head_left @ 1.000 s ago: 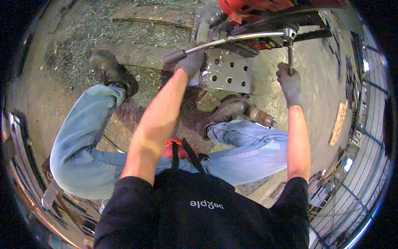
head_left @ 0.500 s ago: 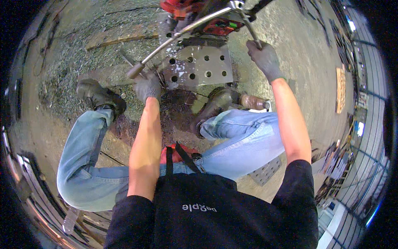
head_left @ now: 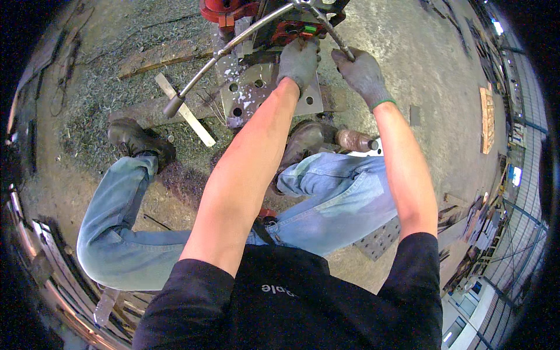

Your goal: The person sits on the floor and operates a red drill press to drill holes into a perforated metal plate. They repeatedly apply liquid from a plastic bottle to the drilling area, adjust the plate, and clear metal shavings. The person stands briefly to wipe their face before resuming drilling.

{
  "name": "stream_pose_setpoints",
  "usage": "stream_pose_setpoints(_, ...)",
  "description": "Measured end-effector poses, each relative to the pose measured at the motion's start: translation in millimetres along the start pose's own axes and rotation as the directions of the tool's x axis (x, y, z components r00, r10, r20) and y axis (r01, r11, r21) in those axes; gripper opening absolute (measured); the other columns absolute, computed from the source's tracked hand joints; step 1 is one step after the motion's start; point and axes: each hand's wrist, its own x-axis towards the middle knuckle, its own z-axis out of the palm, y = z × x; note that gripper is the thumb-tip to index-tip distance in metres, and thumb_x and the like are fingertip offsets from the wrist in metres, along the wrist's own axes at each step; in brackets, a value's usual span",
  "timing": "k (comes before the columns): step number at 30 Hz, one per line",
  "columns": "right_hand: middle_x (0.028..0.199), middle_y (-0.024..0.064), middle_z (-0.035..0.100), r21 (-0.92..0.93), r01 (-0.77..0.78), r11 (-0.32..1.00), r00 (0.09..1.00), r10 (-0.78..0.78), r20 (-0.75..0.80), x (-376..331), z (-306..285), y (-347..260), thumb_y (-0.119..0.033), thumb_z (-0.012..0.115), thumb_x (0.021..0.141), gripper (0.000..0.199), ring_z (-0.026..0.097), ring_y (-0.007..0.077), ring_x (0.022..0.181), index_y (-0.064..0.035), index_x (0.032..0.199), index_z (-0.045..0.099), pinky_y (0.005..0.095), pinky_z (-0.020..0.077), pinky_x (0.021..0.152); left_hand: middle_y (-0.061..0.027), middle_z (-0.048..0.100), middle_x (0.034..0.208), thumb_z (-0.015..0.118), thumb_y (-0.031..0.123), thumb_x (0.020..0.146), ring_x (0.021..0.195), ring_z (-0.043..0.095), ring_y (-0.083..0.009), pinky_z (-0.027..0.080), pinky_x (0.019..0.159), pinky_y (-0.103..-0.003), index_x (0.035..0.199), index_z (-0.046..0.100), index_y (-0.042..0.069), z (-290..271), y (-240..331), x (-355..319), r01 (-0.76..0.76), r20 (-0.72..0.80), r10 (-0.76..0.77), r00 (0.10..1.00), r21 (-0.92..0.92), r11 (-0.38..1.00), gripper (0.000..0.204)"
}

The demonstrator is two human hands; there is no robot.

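Note:
A red and black drilling machine (head_left: 274,23) with long lever handles stands at the top, over a grey metal plate (head_left: 256,96) with rows of round holes. My right hand (head_left: 364,76), in a grey glove, is closed around the short right-hand lever (head_left: 332,32). The longer lever (head_left: 233,44) slopes down to the left and ends in a dark knob. My gloved left hand (head_left: 300,63) reaches to the red control panel by a green switch, fingers stretched against it; the fingertips are partly hidden. A pale flat strip (head_left: 189,116) lies on the metal chips below the knob.
Metal chips (head_left: 87,111) cover the floor on the left, with a long wooden bar (head_left: 151,64) among them. My boots (head_left: 131,137) flank the work. A brown bottle-like object (head_left: 354,140) stands by my right boot. A wooden pallet piece (head_left: 487,119) lies far right.
My left hand has moved from beside the long lever's knob, right and up to the control panel. The pale strip now lies uncovered on the chips. My right hand stays on its lever.

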Motion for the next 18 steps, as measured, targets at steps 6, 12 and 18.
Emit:
stream_pose_setpoints(6, 0.087, 0.0228, 0.069, -0.029, 0.082, 0.996, 0.996, -0.082, -0.019, 2.0, 2.8, -2.4, -0.052, 0.058, 0.09, 0.049, 0.067, 0.0405, 0.087, -0.005, 0.102, 0.069, 0.0456, 0.0502, 0.08, -0.01, 0.07, 0.087, 0.059, 0.026, 0.093, 0.073, 0.065, -0.0165, 0.051, 0.068, -0.033, 0.098, 0.069, 0.002, 2.7, -27.7, 18.4, -0.136, -0.18, 0.149, 0.972, 0.081, 0.987, 0.027)
stream_pose_setpoints(12, 0.088, 0.0235, 0.069, -0.029, 0.076, 0.997, 0.997, -0.075, 0.011, 3.6, 4.6, 5.9, -0.052, 0.056, 0.091, 0.05, 0.067, 0.0418, 0.088, -0.0054, 0.102, 0.069, 0.0466, 0.05, 0.081, -0.0177, 0.071, 0.087, 0.059, 0.032, 0.091, 0.081, 0.067, -0.0366, 0.052, 0.073, -0.042, 0.095, 0.071, 0.003, -5.2, -30.8, 19.0, -0.071, -0.222, 0.15, 0.964, 0.327, 0.942, 0.032)
stream_pose_setpoints(18, 0.091, 0.0236, 0.07, -0.029, 0.062, 0.998, 0.997, -0.061, 0.054, 6.2, 6.0, 10.4, -0.053, 0.057, 0.09, 0.051, 0.067, 0.0418, 0.091, -0.0062, 0.107, 0.069, 0.0466, 0.0504, 0.083, -0.0225, 0.07, 0.092, 0.055, 0.047, 0.091, 0.088, 0.066, -0.0424, 0.052, 0.077, -0.047, 0.1, 0.072, 0.006, -2.1, -35.6, 14.8, 0.112, -0.192, -0.026, 0.981, 0.452, 0.885, 0.045)
